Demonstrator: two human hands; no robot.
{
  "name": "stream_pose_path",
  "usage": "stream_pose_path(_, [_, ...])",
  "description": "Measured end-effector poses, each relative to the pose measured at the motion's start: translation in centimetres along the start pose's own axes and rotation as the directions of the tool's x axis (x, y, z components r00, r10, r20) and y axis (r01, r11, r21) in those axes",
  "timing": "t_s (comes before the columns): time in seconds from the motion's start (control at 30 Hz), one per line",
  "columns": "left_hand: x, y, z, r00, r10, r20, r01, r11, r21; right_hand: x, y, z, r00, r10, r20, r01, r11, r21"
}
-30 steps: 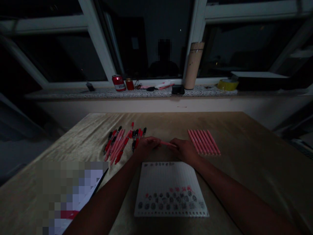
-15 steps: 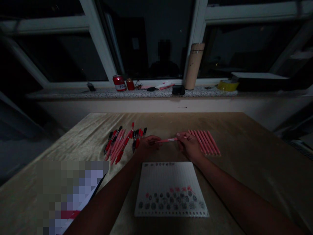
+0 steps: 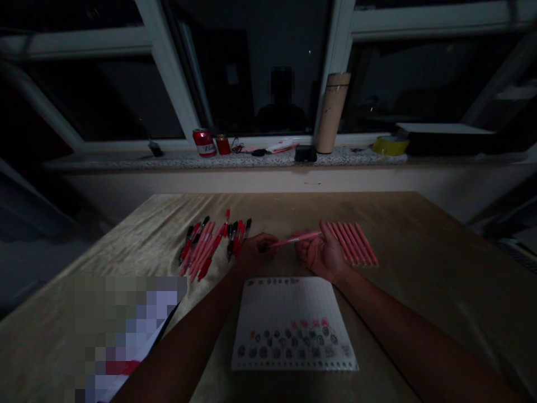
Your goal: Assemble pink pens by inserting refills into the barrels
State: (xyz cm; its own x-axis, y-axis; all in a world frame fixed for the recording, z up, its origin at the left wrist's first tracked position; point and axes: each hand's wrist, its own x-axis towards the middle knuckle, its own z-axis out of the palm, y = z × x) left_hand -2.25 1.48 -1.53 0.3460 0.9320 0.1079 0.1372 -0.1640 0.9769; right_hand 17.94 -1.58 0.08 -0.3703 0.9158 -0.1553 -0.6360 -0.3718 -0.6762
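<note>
A pink pen (image 3: pixel 300 238) is held slantwise above the table, beyond the notepad's top edge. My left hand (image 3: pixel 255 249) pinches its left end between thumb and fingers. My right hand (image 3: pixel 321 254), turned palm up with fingers curled, has the pen's right end between thumb and fingers. Right beside it lies a neat row of pink pens (image 3: pixel 354 243). Left of my left hand is a loose pile of pink, red and black pens (image 3: pixel 201 249), with a smaller group of red and black pens (image 3: pixel 238 235) close to my fingers.
A lined notepad (image 3: pixel 289 305) with dark and red marks lies between my forearms. A blurred-out pale item (image 3: pixel 146 319) is at the left. Along the windowsill (image 3: pixel 176 162) stand a red can (image 3: pixel 204 143), a tall tan cylinder (image 3: pixel 333 112) and a yellow tape roll (image 3: pixel 391 146).
My right hand has rolled from palm down to palm up around the pen. The pen's right end has risen slightly. My left hand has hardly moved.
</note>
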Motion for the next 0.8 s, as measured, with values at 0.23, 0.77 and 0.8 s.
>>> stream_pose_path(0.23, [0.05, -0.51, 0.03, 1.0, 0.029, 0.001, -0.029, 0.995, 0.091, 0.32, -0.15, -0.51, 0.999, -0.04, -0.036, 0.045, 0.99, 0.136])
stream_pose_path(0.77, [-0.16, 0.12, 0.14, 0.999, 0.036, 0.011, -0.038, 0.98, 0.193, 0.56, -0.15, -0.56, 0.992, -0.074, -0.1, 0.093, 0.976, 0.195])
stream_pose_path(0.8, [-0.16, 0.07, 0.13, 0.999, 0.043, 0.011, -0.044, 0.979, 0.197, 0.54, -0.15, -0.53, 0.992, -0.076, -0.104, 0.096, 0.976, 0.196])
